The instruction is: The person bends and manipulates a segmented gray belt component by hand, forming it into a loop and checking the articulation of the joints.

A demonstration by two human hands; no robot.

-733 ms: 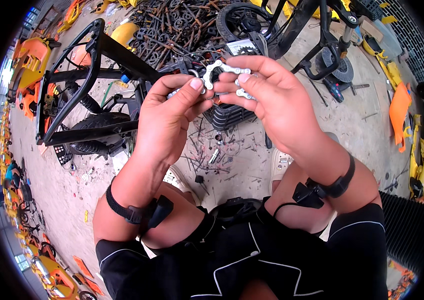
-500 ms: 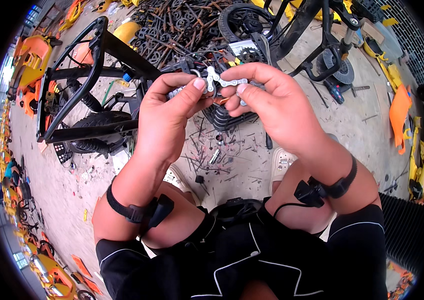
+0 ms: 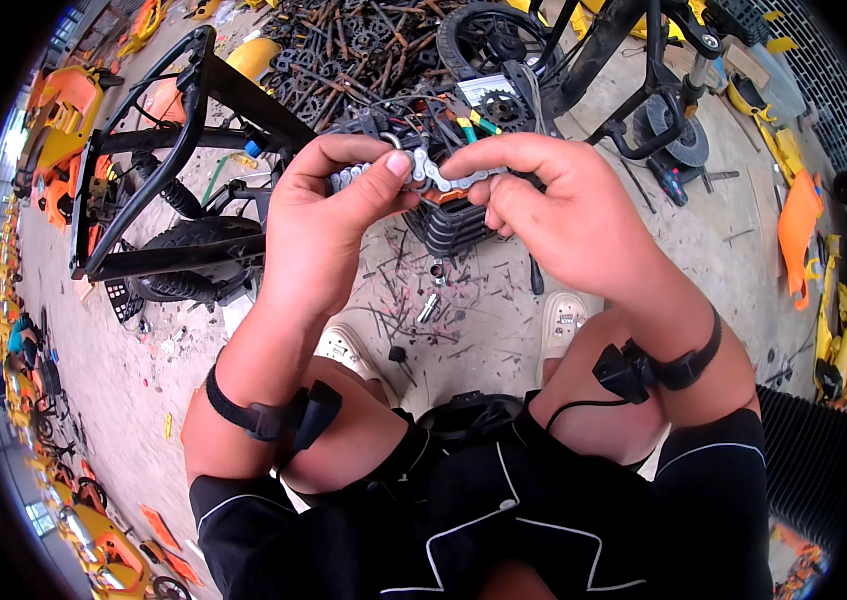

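Chain (image 3: 422, 170) pinched between both hands' fingers (image 3: 396, 166)

Chain (image 3: 424, 170) now straighter between hands

A chain (image 3: 424, 170) is held between the left hand (image 3: 329, 215) and the right hand (image 3: 569, 215), above a finned motor (image 3: 454, 225) on the floor (image 3: 464, 330). Left of the motor a frame (image 3: 159, 160) is laid; behind it scrap parts (image 3: 354, 50) are heaped.
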